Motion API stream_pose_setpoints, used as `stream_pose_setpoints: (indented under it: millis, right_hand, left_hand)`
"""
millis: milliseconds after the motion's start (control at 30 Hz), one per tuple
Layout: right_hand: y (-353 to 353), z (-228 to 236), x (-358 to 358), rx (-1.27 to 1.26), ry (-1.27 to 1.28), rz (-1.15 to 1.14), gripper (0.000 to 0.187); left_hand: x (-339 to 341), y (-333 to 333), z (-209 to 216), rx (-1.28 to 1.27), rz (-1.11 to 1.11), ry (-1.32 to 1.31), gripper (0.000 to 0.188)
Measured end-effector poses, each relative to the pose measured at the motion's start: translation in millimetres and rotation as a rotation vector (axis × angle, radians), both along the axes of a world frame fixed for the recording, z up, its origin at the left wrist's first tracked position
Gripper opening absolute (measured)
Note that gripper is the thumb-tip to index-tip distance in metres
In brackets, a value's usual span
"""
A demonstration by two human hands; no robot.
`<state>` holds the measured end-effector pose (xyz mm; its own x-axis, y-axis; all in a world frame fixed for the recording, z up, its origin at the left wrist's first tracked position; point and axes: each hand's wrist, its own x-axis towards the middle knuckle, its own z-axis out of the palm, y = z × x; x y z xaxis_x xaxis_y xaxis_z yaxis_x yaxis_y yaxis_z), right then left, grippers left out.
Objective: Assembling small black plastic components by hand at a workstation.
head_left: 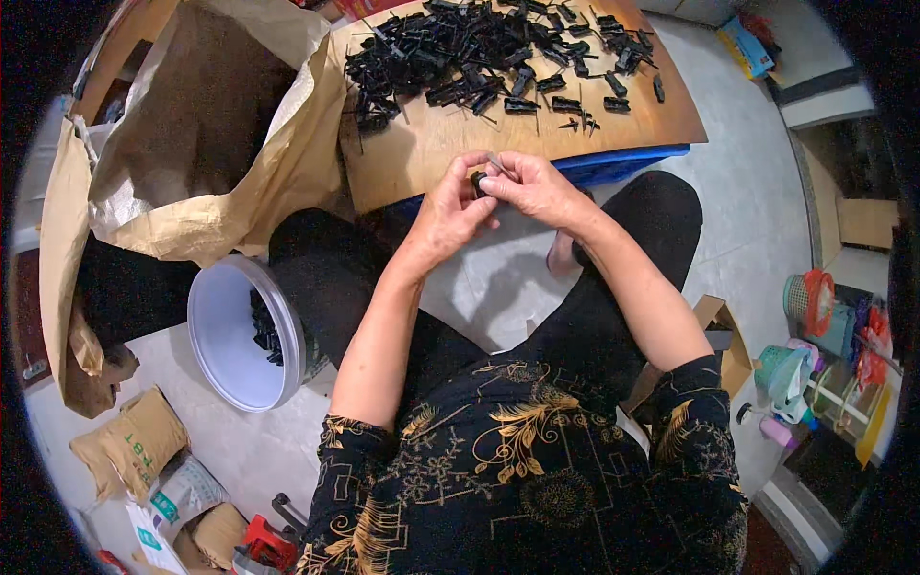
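Observation:
Just off the table's near edge, my two hands meet over my lap. A small black plastic part [478, 182] is gripped in my left hand [447, 206], its fingers curled round it. My right hand [537, 192] pinches a thin grey blade-like tool [496, 165] against that part; its exact kind is unclear. Beyond them, a large heap of black plastic parts [450, 53] with thin stems covers much of the wooden tabletop [422, 163]. Several single parts [567, 104] and small black scraps [580, 125] lie nearer to me.
Left of the table stands a big open paper sack [278, 182]. Below it, a white bucket [199, 335] holds several black parts. Brown and white packages [134, 441] lie on the floor at lower left. A cardboard box [736, 359] and a cluttered rack [815, 383] are at right.

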<state>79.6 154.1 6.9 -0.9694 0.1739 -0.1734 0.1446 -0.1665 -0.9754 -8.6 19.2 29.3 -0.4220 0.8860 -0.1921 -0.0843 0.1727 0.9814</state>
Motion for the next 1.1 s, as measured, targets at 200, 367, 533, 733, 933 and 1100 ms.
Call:
stream_pose_setpoints:
  millis: [200, 367, 533, 733, 933, 1100]
  right_hand:
    - [-8.5, 23.7, -0.4, 0.124, -0.049, 0.030, 0.027]
    - [-10.6, 16.3, -4.1, 0.206, -0.040, 0.062, 0.030]
    - [-12.7, 19.4, -8.9, 0.249, -0.076, 0.071, 0.028]
    - [-14.7, 1.0, -23.9, 0.414, -0.064, 0.007, 0.023]
    - [-13.1, -6.4, -38.4, 0.507, -0.035, -0.092, 0.021]
    - [12.3, -4.8, -37.1, 0.628, -0.142, -0.334, 0.023]
  left_hand:
    - [-9.7, -2.6, -5.2, -0.007, 0.096, -0.117, 0.034]
    - [-12.0, -2.4, -2.2, -0.041, 0.095, -0.057, 0.021]
    - [-13.3, -3.2, -8.4, -0.063, 0.119, -0.030, 0.019]
    - [-11.0, 1.6, -10.8, -0.127, 0.257, 0.265, 0.023]
    - [-17.0, 10.4, -24.3, -0.097, 0.396, 0.575, 0.022]
    - [-28.2, 16.2, -21.4, 0.087, 0.562, -0.204, 0.012]
